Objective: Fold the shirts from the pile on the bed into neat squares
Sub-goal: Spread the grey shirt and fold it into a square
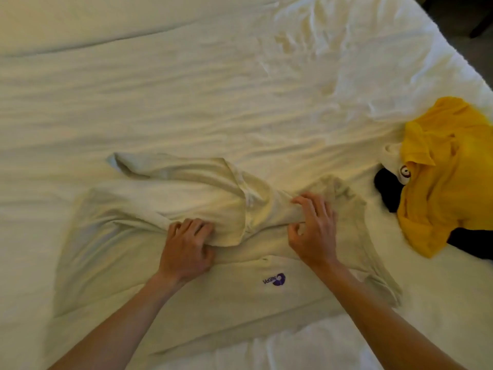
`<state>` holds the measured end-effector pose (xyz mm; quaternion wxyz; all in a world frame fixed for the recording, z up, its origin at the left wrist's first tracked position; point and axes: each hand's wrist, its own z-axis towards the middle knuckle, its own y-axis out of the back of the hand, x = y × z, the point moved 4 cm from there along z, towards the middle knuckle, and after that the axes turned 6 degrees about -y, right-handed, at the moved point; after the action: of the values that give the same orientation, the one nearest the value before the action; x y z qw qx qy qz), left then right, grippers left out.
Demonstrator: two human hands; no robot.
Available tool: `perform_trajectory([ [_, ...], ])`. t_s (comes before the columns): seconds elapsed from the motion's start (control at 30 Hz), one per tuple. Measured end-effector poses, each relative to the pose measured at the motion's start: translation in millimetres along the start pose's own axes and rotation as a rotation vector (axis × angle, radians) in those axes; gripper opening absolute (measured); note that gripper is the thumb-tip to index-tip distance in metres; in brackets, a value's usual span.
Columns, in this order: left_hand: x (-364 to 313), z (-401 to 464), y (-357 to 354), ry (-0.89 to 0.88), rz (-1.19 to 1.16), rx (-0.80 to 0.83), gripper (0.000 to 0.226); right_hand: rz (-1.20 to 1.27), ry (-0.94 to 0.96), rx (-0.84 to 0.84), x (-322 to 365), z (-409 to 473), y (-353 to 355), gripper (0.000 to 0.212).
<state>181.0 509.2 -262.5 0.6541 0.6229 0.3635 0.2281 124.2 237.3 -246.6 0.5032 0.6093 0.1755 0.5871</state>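
A: What are the hands doing?

B: The left hand [186, 247] has its fingers curled into a bunched ridge of the cream cotton T-shirt with a small purple chest logo [202, 287], gripping the fabric. The right hand [313, 231] pinches the same ridge further along, thumb and fingers closed on a fold near the collar.

A: And where does the shirt lie?

B: Spread across the white rumpled bed sheet [186, 89], close to the near edge of the bed, with the logo side nearest the person. One sleeve trails toward the right edge.

A: How will it handle?

B: Light, soft and limp, I judge. It will sag and wrinkle wherever it isn't supported, and cream on white makes its edges easy to lose. Better to take hold at the shoulder seams or the hem corners than at a mid-body bunch, then smooth it flat before folding.

A: What about the rest of the pile?

B: By the right edge sits a crumpled yellow polo-style shirt [450, 169] over a black garment [386, 185], with a white piece bearing a round red mark [400, 166] between them.

A: Anything unclear?

B: The pile runs off the frame's edge. The cream shirt's far sleeve is folded under itself, and the logo lettering is too small to read reliably.
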Motion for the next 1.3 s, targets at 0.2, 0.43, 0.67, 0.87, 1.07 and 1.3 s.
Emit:
perform_trajectory([
  [0.2, 80.1, -5.0, 30.0, 0.105, 0.232, 0.135, 0.031, 0.038, 0.433, 0.454, 115.0, -26.8, -84.0, 0.032],
  [0.43, 163.7, -25.7, 67.3, 0.263, 0.489, 0.413, 0.036, -0.061, 0.397, 0.475, 133.5, -24.0, -122.0, 0.031],
  [0.67, 165.2, -107.2, 99.0, 0.278, 0.528, -0.180, 0.025, 0.051, 0.550, 0.201, 124.8, -37.1, -78.2, 0.011],
  [0.87, 172.1, -199.0, 35.4, 0.305, 0.384, -0.011, 0.019, -0.102, 0.520, 0.327, 98.6, -60.3, -91.9, 0.022],
  [1.07, 173.2, -200.5, 58.8, 0.364, 0.196, -0.158, 0.012, 0.008, 0.547, 0.250, 110.4, -62.4, -78.3, 0.010],
  [1.3, 167.5, -219.2, 34.1, 0.543, 0.122, 0.277, 0.047, -0.124, 0.390, 0.474, 102.2, -69.4, -90.6, 0.022],
])
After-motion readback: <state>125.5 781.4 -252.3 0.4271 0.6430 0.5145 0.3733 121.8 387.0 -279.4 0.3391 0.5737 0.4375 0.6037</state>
